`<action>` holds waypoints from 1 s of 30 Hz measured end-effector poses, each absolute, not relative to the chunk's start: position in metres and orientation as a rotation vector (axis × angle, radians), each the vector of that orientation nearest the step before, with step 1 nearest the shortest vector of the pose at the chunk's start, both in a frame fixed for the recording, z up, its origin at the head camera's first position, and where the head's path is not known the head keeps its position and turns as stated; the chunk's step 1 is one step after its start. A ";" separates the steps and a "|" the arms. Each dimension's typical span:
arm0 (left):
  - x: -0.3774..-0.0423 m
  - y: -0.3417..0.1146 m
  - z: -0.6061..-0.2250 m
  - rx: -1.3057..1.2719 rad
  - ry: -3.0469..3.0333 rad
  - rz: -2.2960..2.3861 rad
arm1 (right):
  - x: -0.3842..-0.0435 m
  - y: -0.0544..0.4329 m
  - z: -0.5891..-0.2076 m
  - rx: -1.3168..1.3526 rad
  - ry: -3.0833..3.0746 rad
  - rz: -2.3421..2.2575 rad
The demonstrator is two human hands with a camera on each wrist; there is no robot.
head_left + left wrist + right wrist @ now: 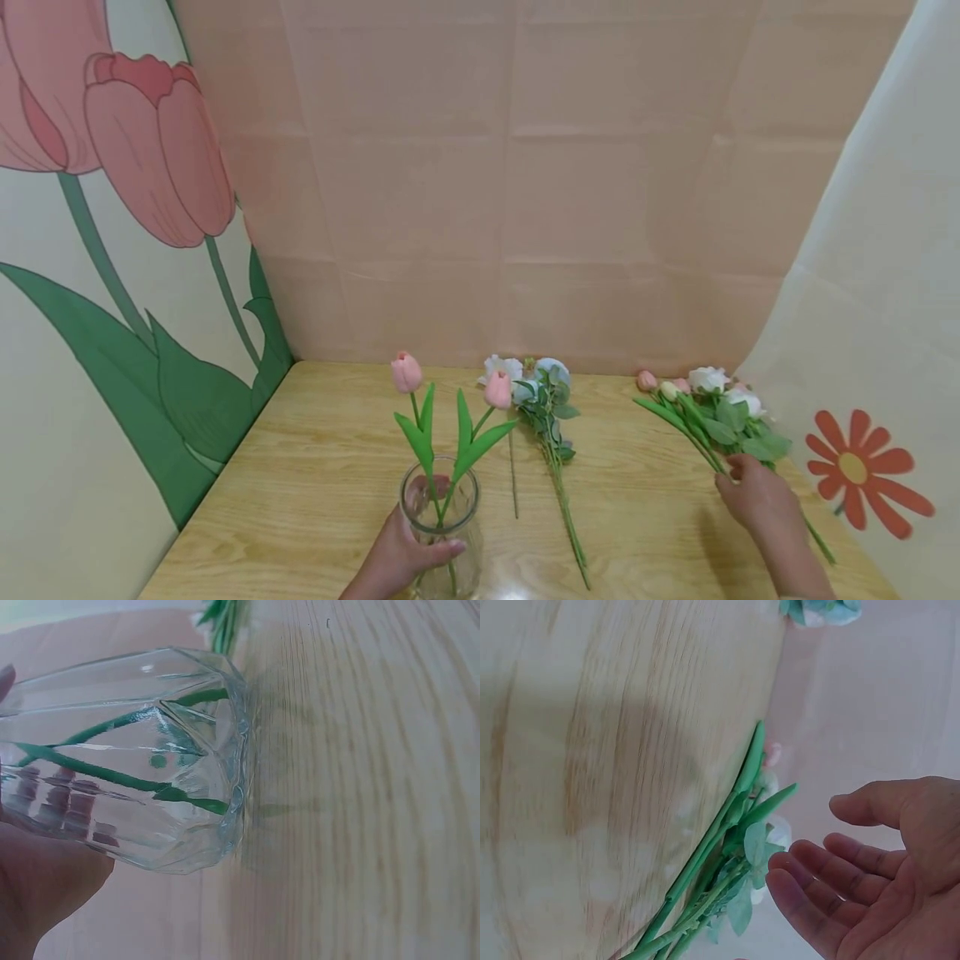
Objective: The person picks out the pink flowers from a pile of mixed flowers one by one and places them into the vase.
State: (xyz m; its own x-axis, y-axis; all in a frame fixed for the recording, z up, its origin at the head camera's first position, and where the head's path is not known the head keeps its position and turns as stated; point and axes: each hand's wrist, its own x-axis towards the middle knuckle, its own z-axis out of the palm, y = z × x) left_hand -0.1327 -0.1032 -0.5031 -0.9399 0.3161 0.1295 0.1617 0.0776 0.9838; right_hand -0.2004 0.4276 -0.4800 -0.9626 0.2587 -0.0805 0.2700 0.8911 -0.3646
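Nearest you, your left hand [408, 550] was wrapped round the glass vase [470, 571], thumb in front, its base on the table [300, 475]. Two pink tulips [406, 372] stood inside, leaning apart above the rim. Just right lay a thin bare stem [514, 479] and a bunch of blue and white flowers [555, 417]. Farther right, your right hand [761, 500] was at the pile of tulips and white roses [722, 429]: thumb and fingers spread, loosely bent, nothing pinched in the wrist view. Fingertip contact: could not tell.

Step judged as picking from the pile. Best done by pinching one tulip stem low, easing it free of the rose leaves, left hand steadying the glass.

Edges: most room lay between vase and left sheet [60, 483]; a usable gap lay between bunch and right hand. Pink backdrop [397, 208] closed the far edge; right sheet [862, 317] crowded the pile, so lifting inward seemed safer.
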 end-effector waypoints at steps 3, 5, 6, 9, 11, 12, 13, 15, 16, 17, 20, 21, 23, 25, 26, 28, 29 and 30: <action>-0.133 -0.104 -0.503 0.491 2.222 1.992 | -0.203 0.432 -0.481 0.435 3.027 -0.596; -0.133 -0.104 -0.504 0.490 2.225 1.990 | -0.205 0.436 -0.482 0.438 3.025 -0.599; -0.133 -0.104 -0.504 0.491 2.227 1.990 | -0.206 0.438 -0.483 0.447 3.016 -0.605; -0.133 -0.104 -0.504 0.494 2.221 1.997 | -0.209 0.443 -0.484 0.469 3.001 -0.599; -0.133 -0.104 -0.504 0.498 2.216 2.004 | -0.210 0.447 -0.485 0.487 2.990 -0.593; -0.133 -0.103 -0.504 0.499 2.211 2.008 | -0.211 0.449 -0.485 0.494 2.985 -0.591; -0.133 -0.103 -0.505 0.498 2.209 2.010 | -0.212 0.451 -0.486 0.497 2.985 -0.584; -0.133 -0.103 -0.505 0.498 2.205 2.011 | -0.213 0.454 -0.487 0.521 2.977 -0.583; -0.133 -0.103 -0.505 0.497 2.204 2.012 | -0.213 0.455 -0.487 0.537 2.972 -0.584; -0.133 -0.103 -0.505 0.495 2.201 2.013 | -0.214 0.456 -0.488 0.551 2.969 -0.580; -0.134 -0.103 -0.505 0.493 2.201 2.010 | -0.216 0.459 -0.490 0.587 2.964 -0.570; -0.134 -0.103 -0.505 0.491 2.203 2.008 | -0.216 0.459 -0.491 0.597 2.964 -0.563; -0.134 -0.103 -0.505 0.487 2.206 2.005 | -0.217 0.461 -0.492 0.608 2.966 -0.553; -0.134 -0.103 -0.505 0.483 2.208 2.005 | -0.218 0.462 -0.493 0.619 2.964 -0.544; -0.134 -0.103 -0.505 0.482 2.208 2.005 | -0.218 0.462 -0.494 0.622 2.962 -0.539; -0.134 -0.103 -0.506 0.481 2.210 2.005 | -0.218 0.463 -0.494 0.625 2.959 -0.531; -0.134 -0.104 -0.505 0.482 2.211 2.005 | -0.219 0.464 -0.495 0.622 2.957 -0.526; -0.134 -0.103 -0.505 0.484 2.211 2.005 | -0.219 0.465 -0.495 0.606 2.962 -0.519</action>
